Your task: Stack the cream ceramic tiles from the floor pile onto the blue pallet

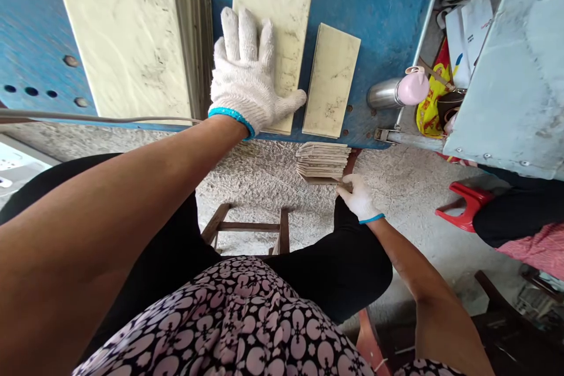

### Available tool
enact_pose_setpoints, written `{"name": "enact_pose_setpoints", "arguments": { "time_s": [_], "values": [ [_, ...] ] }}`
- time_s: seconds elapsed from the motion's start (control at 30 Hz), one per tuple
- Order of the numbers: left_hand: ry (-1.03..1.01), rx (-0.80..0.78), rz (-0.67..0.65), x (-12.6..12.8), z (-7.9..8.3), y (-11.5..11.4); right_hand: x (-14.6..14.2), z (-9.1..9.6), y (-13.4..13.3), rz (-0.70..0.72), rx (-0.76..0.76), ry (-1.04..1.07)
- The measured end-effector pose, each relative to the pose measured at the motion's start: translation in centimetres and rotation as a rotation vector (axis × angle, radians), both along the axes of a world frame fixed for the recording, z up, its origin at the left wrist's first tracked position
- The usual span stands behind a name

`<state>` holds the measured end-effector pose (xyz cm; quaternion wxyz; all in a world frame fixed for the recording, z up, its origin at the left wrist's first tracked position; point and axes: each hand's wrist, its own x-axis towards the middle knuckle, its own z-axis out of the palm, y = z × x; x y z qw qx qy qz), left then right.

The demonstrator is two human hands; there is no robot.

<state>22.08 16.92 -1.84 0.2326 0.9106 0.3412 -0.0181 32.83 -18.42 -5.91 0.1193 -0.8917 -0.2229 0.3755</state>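
Cream tile (pixel 282 17) lies flat on the blue worktop (pixel 379 6); left hand (pixel 247 79) rests on it, grip open, palm pressed down. Right hand (pixel 359 197) pinches the lowest edge of a tile stack (pixel 323 161) below the worktop edge. A smaller tile (pixel 331 79) sits just beside. Advisable: keep the palm flat and lift one piece squarely to avoid chipping.
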Motion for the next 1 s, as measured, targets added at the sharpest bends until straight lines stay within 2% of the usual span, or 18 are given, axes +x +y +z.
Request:
{"name": "enact_pose_setpoints", "arguments": {
  "time_s": [0.33,0.53,0.6,0.7,0.87,1.0],
  "values": [
    [-0.01,-0.001,-0.001,0.0,-0.2,0.0,0.3,-1.6,0.0,0.361,0.094,0.209],
    [-0.017,0.004,-0.004,0.0,-0.4,0.1,0.6,-2.2,0.7,0.406,0.02,0.183],
    [-0.025,0.002,-0.005,0.0,-0.4,0.2,0.5,-2.1,0.9,0.382,0.036,0.182],
    [-0.038,-0.002,0.001,0.0,-0.3,0.1,0.3,-1.3,1.3,0.273,0.07,0.224],
    [0.037,-0.062,0.051,0.2,-0.5,0.2,0.5,1.1,2.1,0.087,0.139,0.255],
    [0.022,-0.116,0.09,0.4,-0.8,0.3,1.8,3.2,3.5,-0.042,0.238,0.225]
  ]
}}
